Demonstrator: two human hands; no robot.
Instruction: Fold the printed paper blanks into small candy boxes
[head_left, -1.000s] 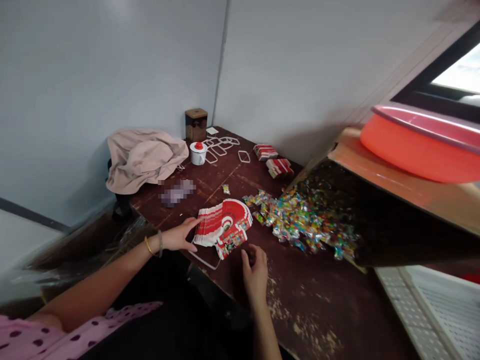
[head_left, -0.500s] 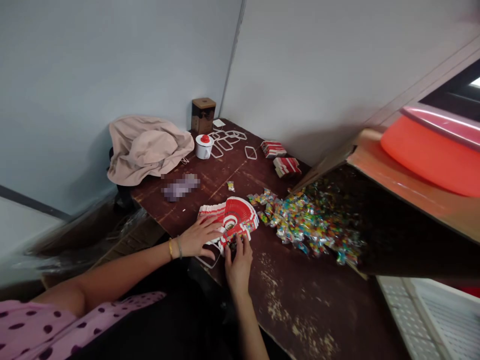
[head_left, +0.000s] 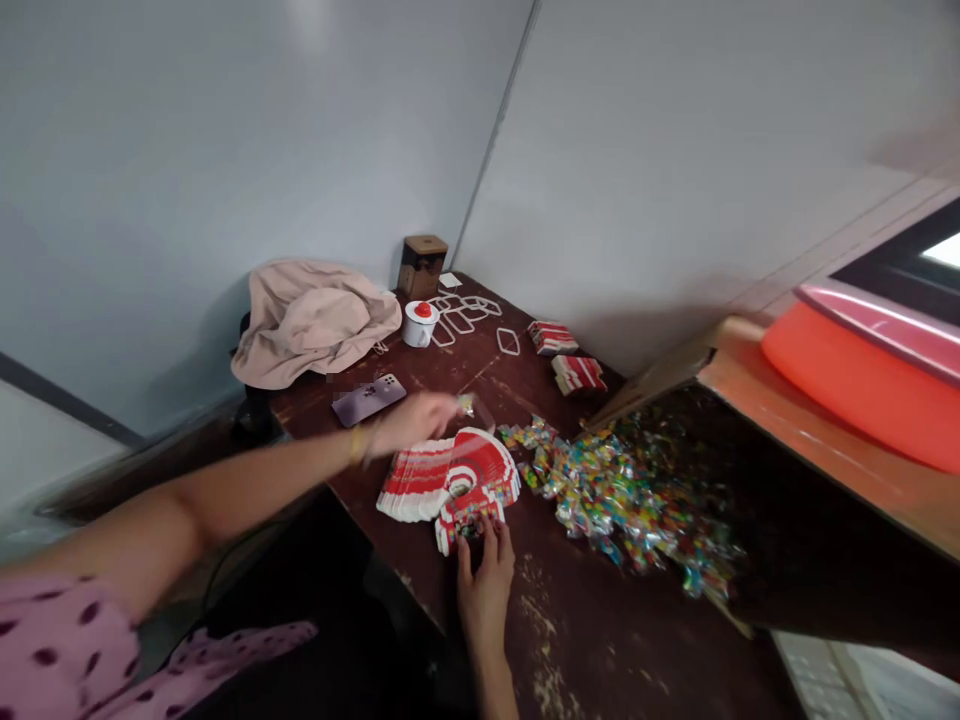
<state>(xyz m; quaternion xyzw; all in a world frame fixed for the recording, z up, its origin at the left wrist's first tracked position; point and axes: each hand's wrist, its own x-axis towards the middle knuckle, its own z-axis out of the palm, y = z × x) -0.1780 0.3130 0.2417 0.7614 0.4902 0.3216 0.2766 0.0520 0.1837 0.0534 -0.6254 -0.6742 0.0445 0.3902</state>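
Observation:
A fanned stack of red-and-white printed cards (head_left: 420,475) lies on the dark table near its front edge. My right hand (head_left: 486,580) rests at the stack's near end, thumb and fingers apart, fingertips touching the cards. My left hand (head_left: 416,422) is above the far side of the stack, smeared by motion, so its grip cannot be made out. Just beyond its fingertips shows a small clear candy packet (head_left: 466,405). Right of the cards spreads a heap of colourful wrapped candies (head_left: 615,490).
The heap runs into a tipped cardboard box (head_left: 810,410) with a red-orange basin (head_left: 862,380) on top. Behind are a white lidded mug (head_left: 420,328), pale loops (head_left: 508,342), two card bundles (head_left: 579,374), a brown tin (head_left: 423,268), a phone (head_left: 369,400) and beige cloth (head_left: 315,320).
My left hand has left the cards and moved up, away from me. The pale loop beside it at the table edge no longer shows there. My right hand stays at the cards.

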